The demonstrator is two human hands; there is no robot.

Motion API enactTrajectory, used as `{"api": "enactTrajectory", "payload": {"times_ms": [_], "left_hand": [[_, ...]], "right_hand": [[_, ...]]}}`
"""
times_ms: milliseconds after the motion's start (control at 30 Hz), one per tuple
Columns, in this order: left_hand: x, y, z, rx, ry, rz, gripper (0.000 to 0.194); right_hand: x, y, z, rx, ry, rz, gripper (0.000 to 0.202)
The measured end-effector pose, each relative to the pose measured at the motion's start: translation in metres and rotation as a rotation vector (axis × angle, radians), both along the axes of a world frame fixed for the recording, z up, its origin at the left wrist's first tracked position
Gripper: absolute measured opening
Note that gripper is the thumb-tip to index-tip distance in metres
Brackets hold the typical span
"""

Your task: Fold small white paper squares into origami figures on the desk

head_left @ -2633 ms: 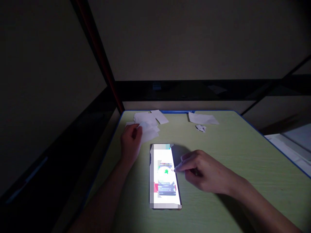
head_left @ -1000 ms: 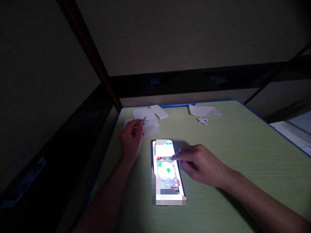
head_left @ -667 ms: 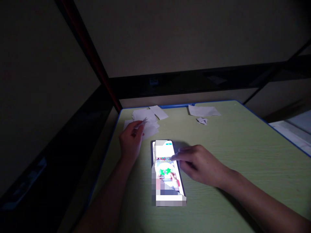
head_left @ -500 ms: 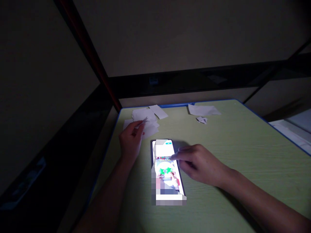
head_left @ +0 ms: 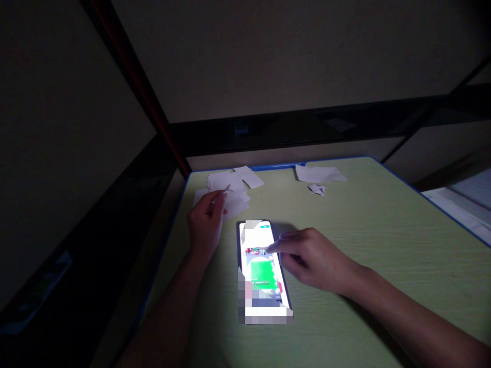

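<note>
A lit smartphone [head_left: 261, 301] lies flat on the green table, its screen showing a bright green square and part of it blurred out by blocks. My right hand [head_left: 312, 258] is over the phone's right edge, index finger stretched onto the screen and the other fingers curled, holding nothing. Left of the phone, my left hand [head_left: 205, 222] pinches a small folded piece of paper [head_left: 226, 188] between thumb and fingers. Beneath and behind that hand lie several white paper sheets [head_left: 236, 204], partly covered by it.
At the table's far side are a flat white sheet [head_left: 320, 174] and a small folded paper [head_left: 317, 189]. The table [head_left: 383, 220] has a blue edge. A dark wall rises behind and to the left, and a pale surface [head_left: 460, 204] shows beyond the right edge.
The phone's picture has changed from green stars to a green square. My left hand's pinched paper has tilted slightly; both hands stay nearly in place.
</note>
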State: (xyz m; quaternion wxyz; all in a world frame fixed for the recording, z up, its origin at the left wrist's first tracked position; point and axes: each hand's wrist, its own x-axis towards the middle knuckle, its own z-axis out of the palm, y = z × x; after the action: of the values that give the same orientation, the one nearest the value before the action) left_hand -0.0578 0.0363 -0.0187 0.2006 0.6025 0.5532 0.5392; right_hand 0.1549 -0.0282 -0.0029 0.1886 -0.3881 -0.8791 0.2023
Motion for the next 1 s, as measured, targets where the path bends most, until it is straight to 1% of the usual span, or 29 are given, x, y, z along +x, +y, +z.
{"api": "enactTrajectory", "payload": {"times_ms": [167,433,733,1000], "left_hand": [[0.0016,-0.0010,0.0025,0.008,0.029,0.000,0.027],[0.0020,-0.0014,0.0020,0.000,0.017,-0.004,0.026],[0.0009,0.0000,-0.0010,0.001,-0.005,-0.015,0.025],[0.0017,-0.0008,0.0004,-0.014,-0.005,-0.025,0.026]], "right_hand": [[-0.0008,0.0004,0.0015,-0.010,-0.012,0.007,0.028],[-0.0006,-0.0006,0.0031,-0.011,-0.004,0.008,0.027],[0.0005,-0.0004,0.0008,0.017,0.000,0.015,0.026],[-0.0005,-0.0006,0.0018,0.002,-0.023,0.010,0.025]]}}
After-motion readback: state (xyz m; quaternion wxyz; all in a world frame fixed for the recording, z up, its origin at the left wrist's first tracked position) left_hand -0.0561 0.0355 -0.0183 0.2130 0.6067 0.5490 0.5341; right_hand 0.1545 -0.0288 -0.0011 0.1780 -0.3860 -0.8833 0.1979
